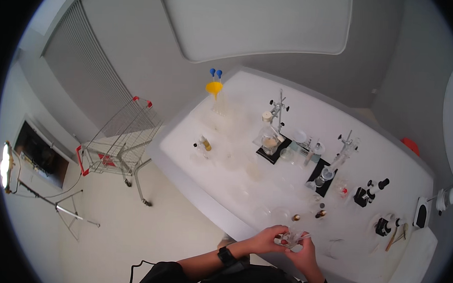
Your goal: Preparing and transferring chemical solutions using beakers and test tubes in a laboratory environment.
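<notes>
Both hands meet at the near edge of the white table (pixel 196 140). Between them is a small clear glass vessel (pixel 292 237), gripped on its left by my left hand (pixel 266 239) and on its right by my right hand (pixel 303 257). A thin clear rod or tube (pixel 305 236) sticks out of the vessel toward the right; its lower end is hard to make out. Just beyond the fingers lie two small brown glass bottles, one (pixel 296 217) close to the vessel and another (pixel 320 214) farther right. Faint clear round dishes (pixel 280 213) lie past my left hand.
A retort stand (pixel 280 109) with a flask (pixel 269 142) rises mid-table; a second stand (pixel 345 142) holds glassware to its right. Two microscopes (pixel 370 193) occupy the right side. A yellow funnel (pixel 214 88) is at the far corner. A wire shopping cart (pixel 118 147) stands left on the floor.
</notes>
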The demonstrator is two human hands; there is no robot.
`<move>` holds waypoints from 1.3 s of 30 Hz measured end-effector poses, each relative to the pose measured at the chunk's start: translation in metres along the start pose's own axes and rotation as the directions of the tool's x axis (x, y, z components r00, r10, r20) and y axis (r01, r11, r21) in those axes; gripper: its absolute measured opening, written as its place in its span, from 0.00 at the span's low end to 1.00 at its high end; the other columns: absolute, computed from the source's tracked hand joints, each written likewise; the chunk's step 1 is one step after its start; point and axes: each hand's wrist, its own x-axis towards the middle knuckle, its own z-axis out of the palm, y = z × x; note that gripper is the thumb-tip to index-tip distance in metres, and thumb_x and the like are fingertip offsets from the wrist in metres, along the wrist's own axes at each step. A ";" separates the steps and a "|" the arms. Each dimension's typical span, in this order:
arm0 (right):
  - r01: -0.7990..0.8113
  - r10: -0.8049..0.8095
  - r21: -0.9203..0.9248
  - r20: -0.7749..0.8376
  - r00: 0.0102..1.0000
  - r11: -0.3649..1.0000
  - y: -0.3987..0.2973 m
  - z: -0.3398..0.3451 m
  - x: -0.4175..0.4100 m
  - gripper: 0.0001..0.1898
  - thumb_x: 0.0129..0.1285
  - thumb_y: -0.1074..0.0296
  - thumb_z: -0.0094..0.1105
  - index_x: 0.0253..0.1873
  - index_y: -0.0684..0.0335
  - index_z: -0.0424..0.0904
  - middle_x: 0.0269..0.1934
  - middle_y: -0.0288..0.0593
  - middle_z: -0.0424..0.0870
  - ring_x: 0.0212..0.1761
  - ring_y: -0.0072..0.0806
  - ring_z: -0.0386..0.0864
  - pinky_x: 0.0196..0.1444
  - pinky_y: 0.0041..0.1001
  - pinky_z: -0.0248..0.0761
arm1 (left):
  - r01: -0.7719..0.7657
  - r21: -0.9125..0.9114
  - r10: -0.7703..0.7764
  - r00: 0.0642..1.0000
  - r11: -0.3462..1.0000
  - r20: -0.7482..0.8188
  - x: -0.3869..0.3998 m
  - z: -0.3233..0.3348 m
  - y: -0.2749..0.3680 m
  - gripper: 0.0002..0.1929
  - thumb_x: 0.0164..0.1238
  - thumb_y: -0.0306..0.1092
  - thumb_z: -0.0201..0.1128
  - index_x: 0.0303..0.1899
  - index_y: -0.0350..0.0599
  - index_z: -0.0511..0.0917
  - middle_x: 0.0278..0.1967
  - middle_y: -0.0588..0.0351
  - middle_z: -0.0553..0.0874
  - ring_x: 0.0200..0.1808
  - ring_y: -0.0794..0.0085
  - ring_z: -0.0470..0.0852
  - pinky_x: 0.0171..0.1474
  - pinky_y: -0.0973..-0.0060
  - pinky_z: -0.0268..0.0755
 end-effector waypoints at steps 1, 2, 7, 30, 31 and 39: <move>0.008 -0.008 -0.011 -0.021 1.000 1.000 -0.010 0.019 0.012 0.36 0.52 0.66 0.78 0.64 0.69 0.69 0.53 0.52 0.83 0.55 0.42 0.84 0.59 0.38 0.76 | -0.030 0.041 0.029 1.000 0.999 0.010 -0.003 -0.024 -0.008 0.29 0.57 0.34 0.78 0.60 0.43 0.76 0.52 0.51 0.82 0.57 0.61 0.82 0.60 0.66 0.77; -0.038 0.038 -0.020 0.005 0.999 0.999 -0.021 0.039 0.025 0.37 0.52 0.65 0.78 0.66 0.69 0.69 0.55 0.54 0.82 0.58 0.43 0.82 0.62 0.38 0.75 | -0.041 0.035 0.040 0.999 0.999 0.031 -0.008 -0.049 -0.016 0.29 0.57 0.34 0.78 0.60 0.43 0.76 0.52 0.51 0.82 0.57 0.61 0.82 0.60 0.66 0.77; 0.025 -0.022 -0.142 0.022 1.000 0.990 -0.071 0.128 0.082 0.40 0.53 0.60 0.78 0.69 0.68 0.67 0.64 0.57 0.76 0.67 0.47 0.75 0.68 0.40 0.70 | 0.023 -0.200 -0.029 0.999 0.980 -0.025 -0.060 -0.180 -0.057 0.25 0.62 0.29 0.76 0.60 0.41 0.77 0.53 0.54 0.82 0.53 0.73 0.82 0.56 0.72 0.79; -0.271 0.191 -0.271 -0.289 0.938 0.923 -0.119 0.199 0.081 0.36 0.53 0.65 0.78 0.67 0.65 0.73 0.64 0.55 0.75 0.68 0.50 0.73 0.71 0.41 0.66 | 0.443 0.151 -0.056 0.421 0.884 -0.905 -0.091 -0.561 -0.320 0.22 0.51 0.34 0.79 0.47 0.40 0.81 0.43 0.45 0.88 0.45 0.51 0.87 0.49 0.60 0.79; -0.276 0.193 -0.269 -0.297 0.935 0.923 -0.119 0.199 0.079 0.36 0.53 0.65 0.78 0.67 0.65 0.73 0.64 0.55 0.75 0.68 0.50 0.73 0.71 0.41 0.66 | 0.427 0.175 -0.031 0.434 0.887 -0.901 -0.088 -0.562 -0.324 0.22 0.51 0.34 0.79 0.47 0.40 0.81 0.43 0.45 0.88 0.45 0.51 0.87 0.49 0.60 0.79; -0.304 0.220 -0.249 -0.316 0.923 0.920 -0.117 0.203 0.075 0.35 0.54 0.66 0.77 0.67 0.64 0.73 0.64 0.55 0.76 0.68 0.50 0.73 0.71 0.40 0.67 | 0.400 0.136 -0.072 0.463 0.906 -0.883 -0.094 -0.549 -0.344 0.28 0.52 0.34 0.79 0.54 0.36 0.77 0.43 0.43 0.87 0.45 0.49 0.86 0.51 0.59 0.78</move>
